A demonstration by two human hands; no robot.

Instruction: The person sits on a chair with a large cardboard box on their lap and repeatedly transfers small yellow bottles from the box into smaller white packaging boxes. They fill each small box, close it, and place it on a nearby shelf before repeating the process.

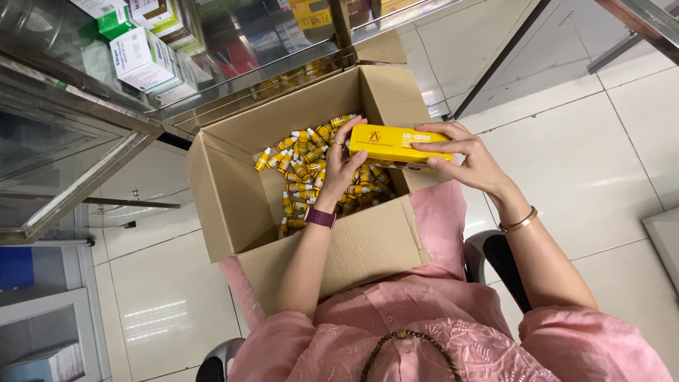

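Holding a yellow carton (396, 143) over an open cardboard box (368, 247) on her lap, a seated person grips it at both ends: left hand (343, 166) and right hand (470, 159) each clamped on it. Small yellow dropper bottles (304, 170) fill the box beneath. This looks like mid-packing; a steady grip seems needed.

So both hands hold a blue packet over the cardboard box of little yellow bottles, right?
Not quite: the packet is yellow, not blue, as the head view shows. Both hands, left and right, do hold it over the cardboard box of little yellow bottles.
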